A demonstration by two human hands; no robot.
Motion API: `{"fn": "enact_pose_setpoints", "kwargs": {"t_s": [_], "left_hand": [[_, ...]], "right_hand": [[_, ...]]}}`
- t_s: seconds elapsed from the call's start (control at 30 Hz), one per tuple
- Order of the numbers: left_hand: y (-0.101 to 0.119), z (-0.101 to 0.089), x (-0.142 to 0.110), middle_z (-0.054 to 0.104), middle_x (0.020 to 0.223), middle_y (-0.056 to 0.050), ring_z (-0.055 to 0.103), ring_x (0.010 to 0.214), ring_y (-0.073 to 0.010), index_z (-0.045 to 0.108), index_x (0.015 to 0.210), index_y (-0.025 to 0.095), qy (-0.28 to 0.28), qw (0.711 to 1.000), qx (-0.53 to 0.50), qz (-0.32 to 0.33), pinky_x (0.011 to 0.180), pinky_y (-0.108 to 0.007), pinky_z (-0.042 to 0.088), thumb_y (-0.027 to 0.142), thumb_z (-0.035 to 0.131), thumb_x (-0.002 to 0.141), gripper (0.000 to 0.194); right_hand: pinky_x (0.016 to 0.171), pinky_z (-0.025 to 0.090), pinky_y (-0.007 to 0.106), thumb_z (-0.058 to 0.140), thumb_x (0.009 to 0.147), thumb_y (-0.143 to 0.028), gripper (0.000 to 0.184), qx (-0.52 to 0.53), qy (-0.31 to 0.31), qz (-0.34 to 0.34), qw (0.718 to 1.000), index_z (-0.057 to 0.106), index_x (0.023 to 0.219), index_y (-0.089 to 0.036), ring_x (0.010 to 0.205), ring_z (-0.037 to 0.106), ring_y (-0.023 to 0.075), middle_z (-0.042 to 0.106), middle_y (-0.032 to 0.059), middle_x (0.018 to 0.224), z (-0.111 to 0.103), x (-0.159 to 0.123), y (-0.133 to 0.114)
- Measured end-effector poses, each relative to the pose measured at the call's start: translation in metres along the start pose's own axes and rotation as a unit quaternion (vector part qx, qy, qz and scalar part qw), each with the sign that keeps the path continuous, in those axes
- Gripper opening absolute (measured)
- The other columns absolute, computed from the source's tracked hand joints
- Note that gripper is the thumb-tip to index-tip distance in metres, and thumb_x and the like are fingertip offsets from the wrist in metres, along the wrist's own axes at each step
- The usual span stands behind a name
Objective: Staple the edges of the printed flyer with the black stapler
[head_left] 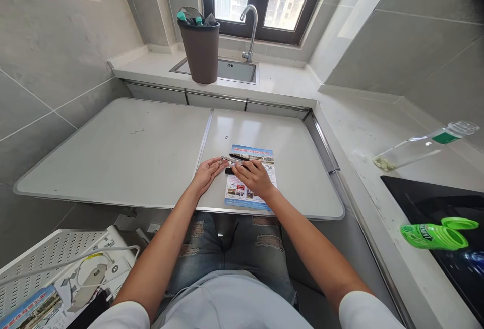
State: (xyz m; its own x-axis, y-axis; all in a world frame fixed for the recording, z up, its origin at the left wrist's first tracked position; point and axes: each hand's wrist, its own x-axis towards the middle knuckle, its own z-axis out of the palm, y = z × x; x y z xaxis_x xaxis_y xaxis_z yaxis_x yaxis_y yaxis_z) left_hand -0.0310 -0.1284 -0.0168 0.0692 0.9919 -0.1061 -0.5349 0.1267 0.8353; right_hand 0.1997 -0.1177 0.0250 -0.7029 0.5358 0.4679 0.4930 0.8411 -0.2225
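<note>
My left hand [208,174] and my right hand [254,177] meet over the folding table [162,142]. A slim silver object [228,159], too small to identify, lies between them; the fingertips of both hands are closed on it. Under my right hand is a printed flyer [236,202] with a blue border, partly covered by that hand. A thin black pen-like stick [239,157] shows just beyond my right fingers. Close to my left fingertips, a small black piece [229,171] is partly hidden by my right hand.
Behind the table, a brown bin [200,56] stands by the sink [240,70] and faucet [252,31]. On the right counter are a tilted clear bottle [412,150], an open green container [431,236] and a black cooktop [416,198]. A white perforated basket [49,251] with cables sits lower left.
</note>
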Motion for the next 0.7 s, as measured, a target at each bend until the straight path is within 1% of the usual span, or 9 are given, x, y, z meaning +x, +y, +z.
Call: {"fn": "enact_pose_setpoints", "kwargs": {"t_s": [0.1,0.17,0.23,0.3,0.37,0.4,0.5,0.6,0.7], "left_hand": [[-0.001,-0.001,0.001,0.077,0.11,-0.015,0.072,0.112,-0.0255,0.07,0.11,0.01,0.002,1.0,0.005,0.004,0.119,-0.048,0.041,0.029,0.085,0.079,0.04],[-0.002,-0.001,0.001,0.077,0.11,-0.015,0.072,0.111,-0.0257,0.071,0.11,0.01,0.002,1.0,0.012,0.006,0.118,-0.048,0.043,0.032,0.086,0.078,0.041],[-0.003,-0.002,0.0,0.077,0.11,-0.015,0.073,0.109,-0.0257,0.072,0.11,0.01,0.001,1.0,0.03,0.006,0.116,-0.047,0.046,0.035,0.085,0.079,0.041],[-0.004,-0.001,-0.001,0.077,0.108,-0.015,0.074,0.103,-0.0251,0.072,0.11,0.011,0.001,0.998,0.064,0.005,0.109,-0.047,0.051,0.039,0.083,0.081,0.042],[-0.004,0.0,-0.002,0.077,0.106,-0.015,0.075,0.093,-0.0237,0.072,0.11,0.011,-0.004,0.994,0.106,0.009,0.097,-0.045,0.058,0.043,0.082,0.082,0.043],[-0.004,0.001,-0.003,0.077,0.104,-0.015,0.075,0.088,-0.0229,0.072,0.109,0.012,-0.009,0.992,0.125,0.011,0.09,-0.043,0.059,0.044,0.081,0.082,0.043],[-0.003,0.004,-0.005,0.077,0.098,-0.013,0.073,0.08,-0.0214,0.073,0.105,0.013,-0.029,0.986,0.164,0.018,0.075,-0.036,0.059,0.046,0.08,0.082,0.041],[-0.001,0.006,-0.007,0.077,0.09,-0.009,0.071,0.077,-0.0196,0.076,0.099,0.015,-0.051,0.977,0.205,0.035,0.069,-0.031,0.056,0.044,0.081,0.081,0.034],[0.0,0.007,-0.009,0.071,0.074,-0.003,0.062,0.063,-0.0144,0.079,0.098,0.016,-0.068,0.963,0.254,0.05,0.06,-0.026,0.049,0.04,0.082,0.079,0.031]], "right_hand": [[0.1,0.046,0.048,0.042,0.106,-0.02,0.036,-0.004,-0.014,-0.012,1.0,0.066,0.13,-0.033,0.112,0.063,0.0246,0.072,0.0032,0.127,-0.003,-0.001,-0.001],[0.101,0.044,0.051,0.045,0.103,-0.016,0.038,-0.002,0.025,0.033,0.999,0.067,0.129,-0.032,0.113,0.062,0.0268,0.072,0.004,0.126,-0.003,-0.005,0.0],[0.104,0.042,0.055,0.05,0.099,-0.014,0.038,0.015,0.104,0.139,0.985,0.07,0.127,-0.03,0.115,0.062,0.0301,0.073,0.0066,0.123,-0.003,-0.011,0.003],[0.103,0.045,0.057,0.06,0.092,-0.019,0.032,0.067,0.174,0.262,0.947,0.073,0.121,-0.027,0.112,0.064,0.0319,0.075,0.0081,0.118,-0.001,-0.019,0.009],[0.099,0.052,0.054,0.072,0.084,-0.029,0.03,0.147,0.195,0.349,0.905,0.076,0.114,-0.026,0.105,0.069,0.0318,0.077,0.0073,0.112,0.002,-0.025,0.018],[0.096,0.055,0.052,0.076,0.079,-0.033,0.033,0.185,0.193,0.374,0.888,0.078,0.111,-0.025,0.101,0.071,0.0314,0.078,0.0066,0.109,0.004,-0.028,0.023],[0.094,0.058,0.049,0.084,0.069,-0.036,0.038,0.238,0.177,0.394,0.87,0.08,0.105,-0.025,0.097,0.074,0.0307,0.08,0.005,0.104,0.009,-0.03,0.033],[0.093,0.058,0.049,0.086,0.067,-0.032,0.036,0.241,0.16,0.383,0.877,0.08,0.101,-0.026,0.095,0.074,0.0298,0.08,0.0039,0.101,0.013,-0.028,0.039],[0.092,0.059,0.048,0.085,0.069,-0.027,0.035,0.254,0.125,0.368,0.886,0.08,0.103,-0.025,0.094,0.074,0.0284,0.08,0.0041,0.101,0.011,-0.026,0.04]]}}
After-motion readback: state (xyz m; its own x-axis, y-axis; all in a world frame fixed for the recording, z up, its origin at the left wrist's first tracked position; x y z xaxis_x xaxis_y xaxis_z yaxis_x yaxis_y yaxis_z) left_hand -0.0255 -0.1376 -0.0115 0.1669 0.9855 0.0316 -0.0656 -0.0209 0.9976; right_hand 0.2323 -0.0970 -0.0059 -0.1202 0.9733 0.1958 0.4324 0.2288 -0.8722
